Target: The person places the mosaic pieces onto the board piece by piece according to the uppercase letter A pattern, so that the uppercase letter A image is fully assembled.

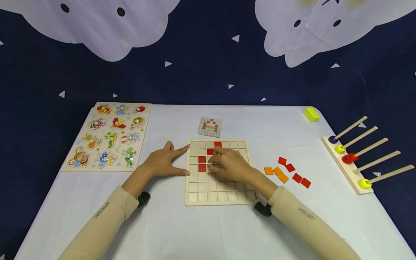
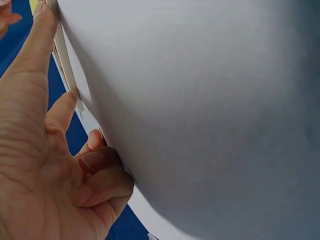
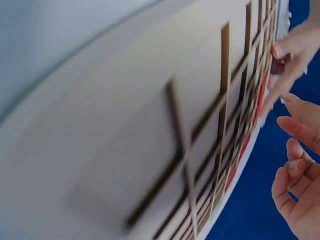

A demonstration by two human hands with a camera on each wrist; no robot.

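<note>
Pale wood forms the gridded board (image 1: 211,186), which we see in the head view lying flat on the white counter (image 1: 175,227). At its left edge, the left hand (image 1: 162,162) has thumb and index finger spread wide, both tips touching the rim. Above the squares, the right hand (image 1: 231,164) is bunched with its fingertips low; we cannot tell whether it pinches anything. Four red tiles (image 1: 202,168) show in the grid, just left of and beyond those fingertips. To the right of the board we find loose orange tiles (image 1: 268,171) and red squares (image 1: 297,177), and just past its far edge a patterned card (image 1: 209,127).

From the left wrist, we see the board's edge at upper left, met by two extended fingers, with the others curled in.

From the right wrist, the grid fills the middle at a steep slant; we see both hands at the right, the right one's fingers loosely bent.
</note>
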